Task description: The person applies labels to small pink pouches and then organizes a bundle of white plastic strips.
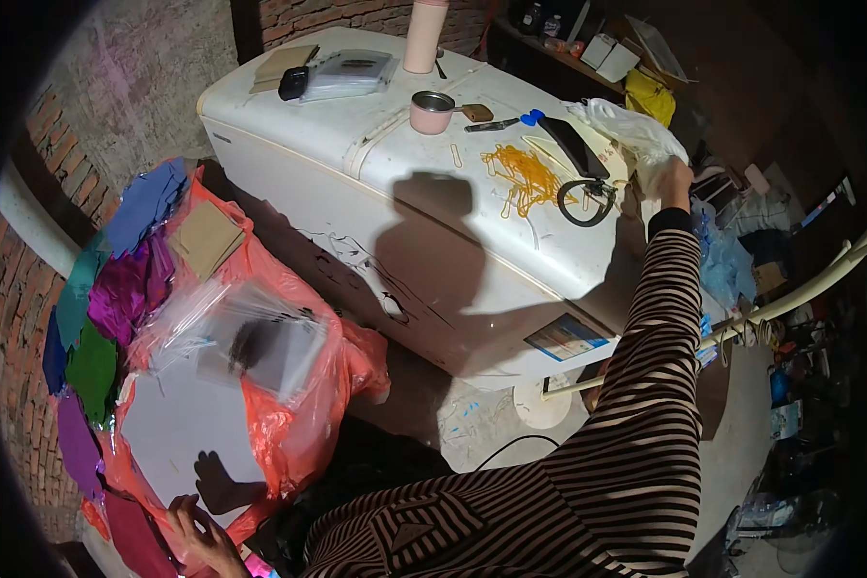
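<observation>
My right hand (672, 179), at the end of a striped sleeve, reaches up to the right end of a white chest freezer (356, 154) and grips a crumpled white plastic bag (636, 135) lying there. Beside it lie a heap of yellow rubber bands (522, 176), a black ring-shaped cord (588, 200) and a flat black case (570, 144). My left hand (202, 535) is low at the left, fingers spread on white sheets (178, 424) inside an orange plastic bag (303, 424) filled with coloured paper.
On the freezer top stand a pink mug (432, 112), a pink tube (424, 37), a notebook (281, 65) and a clear folder (349, 73). Blue, green and purple sheets (116, 289) fan out by the brick wall. Clutter, a white pipe (800, 289) and shelves fill the right.
</observation>
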### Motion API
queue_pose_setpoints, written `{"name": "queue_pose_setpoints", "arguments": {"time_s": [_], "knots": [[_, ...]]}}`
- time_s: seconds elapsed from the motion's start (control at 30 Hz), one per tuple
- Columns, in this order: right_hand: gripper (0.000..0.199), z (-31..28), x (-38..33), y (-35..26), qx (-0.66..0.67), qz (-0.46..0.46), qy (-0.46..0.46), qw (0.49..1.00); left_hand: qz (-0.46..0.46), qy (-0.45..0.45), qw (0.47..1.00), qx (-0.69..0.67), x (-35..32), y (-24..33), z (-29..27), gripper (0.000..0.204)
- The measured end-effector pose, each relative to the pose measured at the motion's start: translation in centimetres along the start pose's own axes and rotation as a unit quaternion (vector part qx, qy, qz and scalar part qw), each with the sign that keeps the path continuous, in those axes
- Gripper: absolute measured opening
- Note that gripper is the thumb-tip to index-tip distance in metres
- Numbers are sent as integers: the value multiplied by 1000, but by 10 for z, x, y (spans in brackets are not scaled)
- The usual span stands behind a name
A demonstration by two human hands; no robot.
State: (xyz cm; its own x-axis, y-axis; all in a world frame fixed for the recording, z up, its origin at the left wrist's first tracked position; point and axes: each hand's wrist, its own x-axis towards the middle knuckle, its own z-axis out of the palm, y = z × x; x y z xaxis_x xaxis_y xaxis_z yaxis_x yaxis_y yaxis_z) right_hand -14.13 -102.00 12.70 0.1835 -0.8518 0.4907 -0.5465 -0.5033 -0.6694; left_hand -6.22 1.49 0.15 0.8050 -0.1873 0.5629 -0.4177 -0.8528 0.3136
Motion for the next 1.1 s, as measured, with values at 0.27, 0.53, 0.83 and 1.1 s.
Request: {"name": "queue_pose_setpoints", "arguments": {"time_s": [0.27, 0.53, 0.83, 1.1], "knots": [[43, -36, -18, -145, 568, 39, 39, 821, -107, -42, 990, -86, -10, -13, 11, 26], [39, -84, -82, -372, 661, -131, -45, 737, -103, -18, 988, -110, -8, -2, 9, 26], [39, -58, -64, -354, 369, -323, 82, 867, -125, -79, 982, -118, -21, -5, 6, 25], [52, -129, -76, -395, -246, -467, 95, 844, -112, -79, 979, -152, 14, 17, 17, 24]]}}
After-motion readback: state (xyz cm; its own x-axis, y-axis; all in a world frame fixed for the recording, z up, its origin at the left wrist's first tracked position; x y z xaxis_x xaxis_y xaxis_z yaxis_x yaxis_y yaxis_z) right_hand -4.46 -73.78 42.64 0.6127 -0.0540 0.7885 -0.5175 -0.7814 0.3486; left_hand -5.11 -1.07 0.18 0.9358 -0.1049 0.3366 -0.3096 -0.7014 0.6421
